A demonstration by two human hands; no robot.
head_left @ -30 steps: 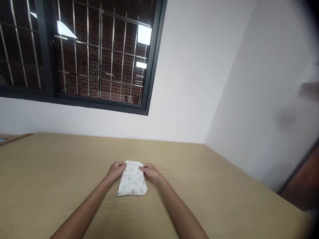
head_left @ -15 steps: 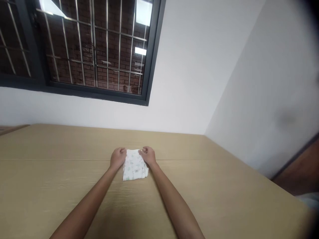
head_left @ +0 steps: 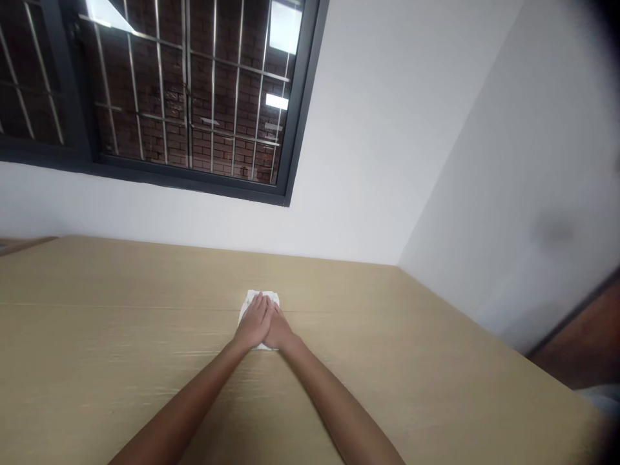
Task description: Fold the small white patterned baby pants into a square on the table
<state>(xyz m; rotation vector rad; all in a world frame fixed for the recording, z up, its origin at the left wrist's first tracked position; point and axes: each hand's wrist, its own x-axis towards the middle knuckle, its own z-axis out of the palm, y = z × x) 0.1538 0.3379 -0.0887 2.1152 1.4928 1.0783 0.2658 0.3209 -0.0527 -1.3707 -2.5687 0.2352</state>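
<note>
A small folded white cloth [head_left: 252, 297] with a faint print lies flat on the tan table [head_left: 411, 361]. My left hand [head_left: 253, 323] rests flat on top of it, fingers stretched out and pointing away from me. Close against it, my right hand [head_left: 278, 326] also lies on the cloth, its fingers extended and partly covered by the left hand. Most of the cloth is hidden beneath both hands; its far edge and a strip of the near edge show.
Behind the table rises a white wall [head_left: 358, 161] with a dark-framed, barred window [head_left: 194, 97] at the upper left. A second wall [head_left: 523, 194] borders the table on the right. A faint seam runs across the tabletop.
Both hands have let go of the cloth's far corners and come together over its middle. They now lie flat on it, the left partly over the right.
</note>
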